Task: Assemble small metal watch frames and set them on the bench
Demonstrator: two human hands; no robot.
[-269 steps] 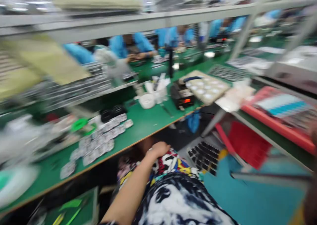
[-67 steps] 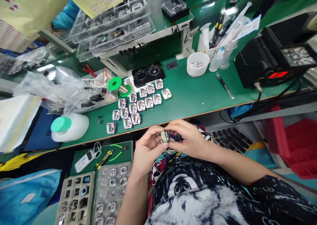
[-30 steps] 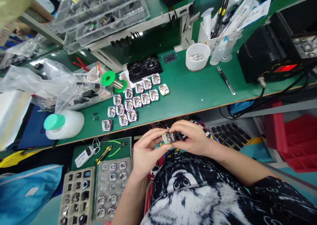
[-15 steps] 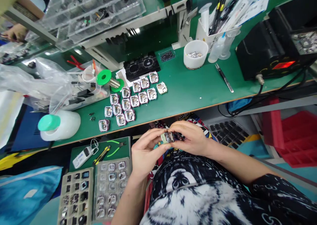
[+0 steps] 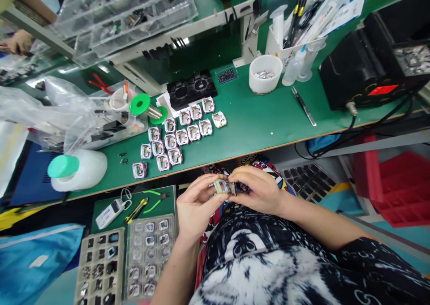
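Standing left of the small metal cases (image 5: 163, 162), a green-capped bottle (image 5: 85, 169) shares your table (image 5: 250, 130) with them. Your left hand (image 5: 193, 211) pinches the pale green end of a small part (image 5: 218, 186), held tilted in front of the table's edge. An opening shows at that end, so the fit seems to be under handling. Your right hand (image 5: 260, 189) grips its dark end. Farther right, the tweezers (image 5: 304, 107) lie untouched, well apart.

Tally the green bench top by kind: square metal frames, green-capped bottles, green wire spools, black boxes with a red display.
Square metal frames: 15
Green-capped bottle: 1
Green wire spool: 1
Black box: 1
Total: 18
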